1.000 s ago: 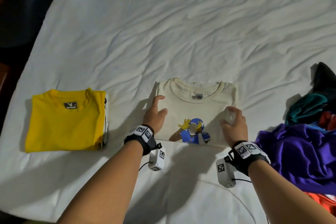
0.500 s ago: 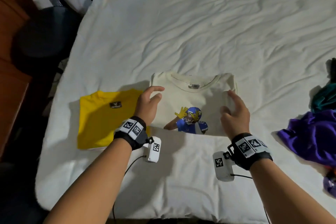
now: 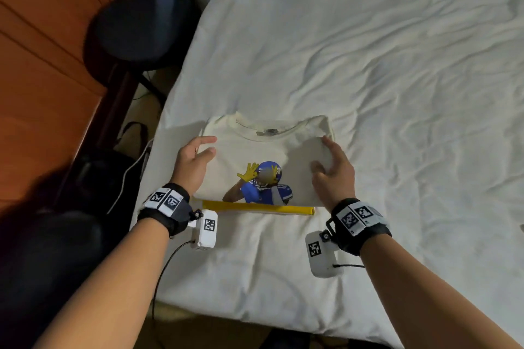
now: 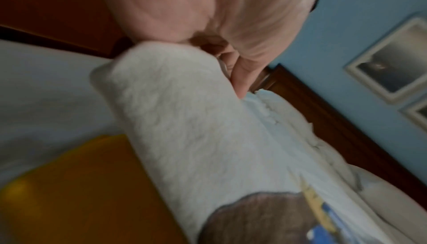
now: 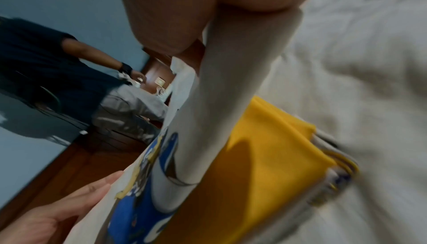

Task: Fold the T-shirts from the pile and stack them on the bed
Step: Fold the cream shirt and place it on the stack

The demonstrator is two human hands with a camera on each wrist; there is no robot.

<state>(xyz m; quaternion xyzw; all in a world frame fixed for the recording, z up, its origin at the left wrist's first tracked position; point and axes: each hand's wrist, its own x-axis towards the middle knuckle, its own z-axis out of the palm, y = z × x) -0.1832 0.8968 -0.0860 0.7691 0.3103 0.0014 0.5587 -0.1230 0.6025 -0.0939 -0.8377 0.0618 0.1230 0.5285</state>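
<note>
Two hands — left hand (image 3: 195,163) and right hand (image 3: 334,170) — grip the folded cream T-shirt (image 3: 266,150) by its sides, fingers tucked beneath, so it is kept flat over the yellow T-shirt (image 3: 255,207) near the bed (image 3: 368,65)'s left edge.

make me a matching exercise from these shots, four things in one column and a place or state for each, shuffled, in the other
Things
1. cream T-shirt
2. yellow T-shirt
3. left hand
4. right hand

Places or states
A. mostly covered, only its near edge showing in the head view
B. holds the cream shirt's right side
C. folded, printed side up, over the yellow one
D. holds the cream shirt's left side

Pairs: 1-C, 2-A, 3-D, 4-B
</note>
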